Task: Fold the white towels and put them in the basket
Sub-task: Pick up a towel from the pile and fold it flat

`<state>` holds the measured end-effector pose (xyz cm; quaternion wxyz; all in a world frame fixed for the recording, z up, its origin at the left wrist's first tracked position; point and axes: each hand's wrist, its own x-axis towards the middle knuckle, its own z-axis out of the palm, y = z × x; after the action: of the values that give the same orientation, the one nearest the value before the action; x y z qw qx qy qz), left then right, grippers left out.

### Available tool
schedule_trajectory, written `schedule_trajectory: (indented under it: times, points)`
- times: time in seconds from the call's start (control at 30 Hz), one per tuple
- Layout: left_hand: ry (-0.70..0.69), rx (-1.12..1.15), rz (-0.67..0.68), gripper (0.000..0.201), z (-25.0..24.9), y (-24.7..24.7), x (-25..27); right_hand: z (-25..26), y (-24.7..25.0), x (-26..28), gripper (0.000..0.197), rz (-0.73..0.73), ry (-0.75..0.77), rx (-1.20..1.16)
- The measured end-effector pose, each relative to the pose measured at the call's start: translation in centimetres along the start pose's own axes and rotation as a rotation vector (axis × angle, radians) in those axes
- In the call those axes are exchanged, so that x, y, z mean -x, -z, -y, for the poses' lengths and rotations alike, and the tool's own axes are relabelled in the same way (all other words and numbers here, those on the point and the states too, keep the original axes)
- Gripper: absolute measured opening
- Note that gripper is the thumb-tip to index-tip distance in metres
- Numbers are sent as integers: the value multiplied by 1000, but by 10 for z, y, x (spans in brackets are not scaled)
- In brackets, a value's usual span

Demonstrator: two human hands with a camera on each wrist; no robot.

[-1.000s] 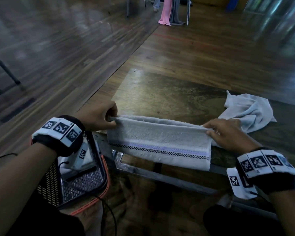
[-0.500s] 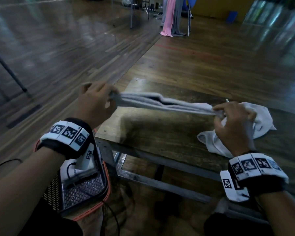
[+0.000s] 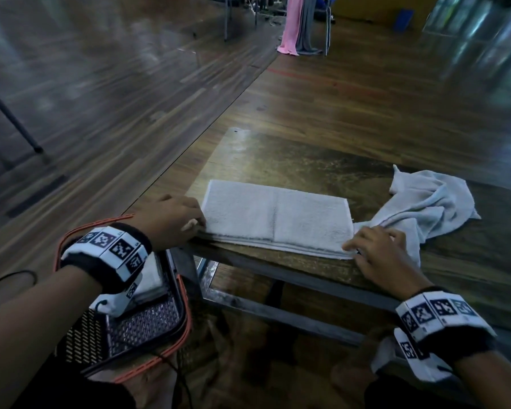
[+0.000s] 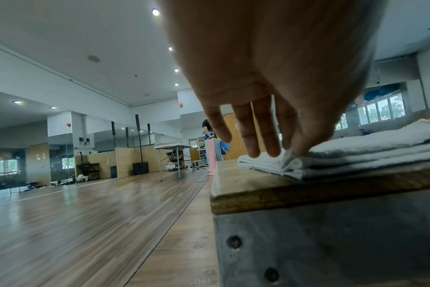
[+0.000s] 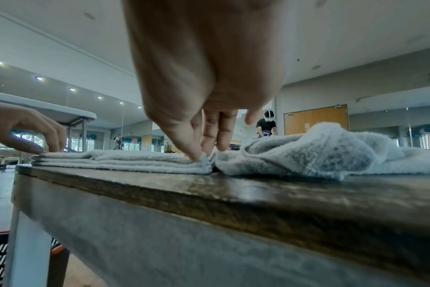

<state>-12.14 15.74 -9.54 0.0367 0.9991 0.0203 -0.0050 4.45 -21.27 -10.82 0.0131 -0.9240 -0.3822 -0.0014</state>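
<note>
A white towel lies folded into a flat rectangle on the wooden table, along its near edge. My left hand pinches the towel's near-left corner, thumb against fingertips. My right hand pinches the near-right corner. A second white towel lies crumpled just right of the folded one, touching my right hand. The black mesh basket with an orange rim sits on the floor under my left wrist. A folded white towel lies inside it, partly hidden.
The table is low with a grey metal frame. Wooden floor spreads to the left and beyond. A dark stand leg slants at the far left. Pink and grey cloths hang far back. Another person stands in the distance.
Both hands lifted the towel from hanging over the table's front edge, swung it up and laid it flat on the tabletop, folded. Both hands still grip its near corners.
</note>
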Motion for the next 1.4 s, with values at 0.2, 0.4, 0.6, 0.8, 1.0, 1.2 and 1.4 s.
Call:
schedule_trajectory:
  times: [0.2,0.4,0.6,0.8,1.0,1.2,1.4]
  points:
    - [-2,-2,58,17,-5,3,-4,-2,0,-3,22,-53,-8,-40]
    - [-7,35,73,18,-4,5,-3,-1,-3,0,20,-61,21,-26]
    - [-6,17,5,16,-9,0,-1,4,-7,-6,15,-77,6,-36]
    - [-25,175,-133,10,1,9,1,0,2,-6,15,-181,-1,-85]
    - [-47,113,23,13,0,1,7,-5,1,5,18,-68,19,-32]
    - [-42,124,58,12,0,3,3,-6,3,2,21,-17,15,-60]
    - [-26,202,-86,8,3,6,2,-6,9,-4,13,-151,6,-118]
